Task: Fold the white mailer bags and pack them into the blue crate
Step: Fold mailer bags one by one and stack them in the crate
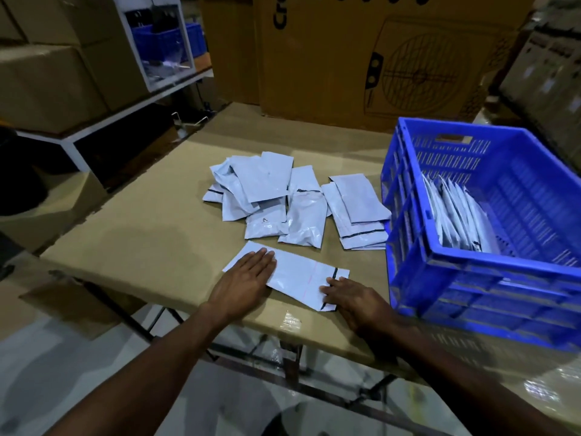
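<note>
One white mailer bag [298, 273] lies flat near the table's front edge. My left hand [243, 280] rests palm down on its left end, fingers spread. My right hand [352, 298] presses its fingertips on the bag's right end, beside the black strip. Behind it lies a loose pile of white mailer bags [283, 202], with a smaller stack [358, 212] to its right. The blue crate [471, 275] stands at the right of the table and holds several folded bags [459, 215] leaning upright.
The table [141, 240] is covered in brown cardboard. A large printed carton [361, 58] stands behind it. White shelving with a blue bin [166, 42] and brown boxes is at the back left. The table's front edge is close under my hands.
</note>
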Tool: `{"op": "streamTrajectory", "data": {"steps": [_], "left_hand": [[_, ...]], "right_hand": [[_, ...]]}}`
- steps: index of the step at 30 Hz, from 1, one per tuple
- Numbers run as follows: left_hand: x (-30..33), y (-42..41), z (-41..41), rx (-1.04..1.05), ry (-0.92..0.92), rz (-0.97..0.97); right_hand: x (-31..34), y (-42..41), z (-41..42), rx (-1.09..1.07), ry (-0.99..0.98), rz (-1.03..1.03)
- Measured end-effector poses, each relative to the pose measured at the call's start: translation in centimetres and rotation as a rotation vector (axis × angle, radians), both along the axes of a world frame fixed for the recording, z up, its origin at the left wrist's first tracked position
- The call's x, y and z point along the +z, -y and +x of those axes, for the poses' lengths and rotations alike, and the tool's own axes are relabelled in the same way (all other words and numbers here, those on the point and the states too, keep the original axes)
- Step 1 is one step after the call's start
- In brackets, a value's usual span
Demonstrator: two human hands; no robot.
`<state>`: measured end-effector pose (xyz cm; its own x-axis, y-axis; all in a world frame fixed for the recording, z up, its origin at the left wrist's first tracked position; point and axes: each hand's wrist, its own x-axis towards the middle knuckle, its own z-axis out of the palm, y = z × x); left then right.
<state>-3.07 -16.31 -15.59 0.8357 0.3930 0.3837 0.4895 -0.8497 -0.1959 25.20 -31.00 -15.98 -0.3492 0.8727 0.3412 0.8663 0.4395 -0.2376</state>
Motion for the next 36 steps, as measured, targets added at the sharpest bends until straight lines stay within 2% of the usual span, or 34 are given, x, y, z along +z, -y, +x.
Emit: {"op": "streamTrajectory", "data": {"steps": [5,7,10,13,15,18,19,21,25,27,32,36], "left_hand": [[0.4,1.7,-0.6,0.053,-0.014,-0.156],[0.3,2.2,-0.8,0.07,-0.001,-0.161],[0.5,2.3,-0.6,0.056,0.147,-0.135],[2.1,1.9,1.0,0.128,0.334,-0.155],[2.8,1.7,2.5,0.182,0.421,-0.298],[2.0,2.1,3.3,0.249,0.498,-0.66],[1.5,2.4,3.2,0.252,0.494,-0.754],[0.8,2.7,2.8,0.256,0.455,-0.8],[-0.4,1.9,2.7,0.211,0.259,-0.581],[-0.4,1.7,2.8,0.271,0.158,-0.515],[0.5,1.9,2.5,0.394,-0.044,-0.496],[0.3,1.5,1.5,0.429,-0.067,-0.53]], "right_hand": [[0.3,-0.3,0.8,-0.123,-0.02,-0.129],[1.5,-0.4,0.6,-0.141,-0.025,-0.207],[3.3,-0.9,-0.2,-0.246,-0.03,-0.341],[5.1,-1.7,-3.5,-0.282,-0.127,-0.161],[5.9,-3.4,-7.0,-0.226,-0.218,-0.172],[5.8,-6.2,-11.6,-0.229,-0.388,-0.311],[5.4,-6.6,-12.4,-0.236,-0.401,-0.345],[4.2,-6.7,-12.8,-0.253,-0.343,-0.369],[2.4,-5.5,-10.7,-0.365,-0.052,-0.367],[2.1,-5.1,-9.9,-0.413,0.018,-0.376],[1.9,-4.4,-8.3,-0.479,0.104,-0.443],[1.6,-3.7,-6.6,-0.548,0.136,-0.486]]}}
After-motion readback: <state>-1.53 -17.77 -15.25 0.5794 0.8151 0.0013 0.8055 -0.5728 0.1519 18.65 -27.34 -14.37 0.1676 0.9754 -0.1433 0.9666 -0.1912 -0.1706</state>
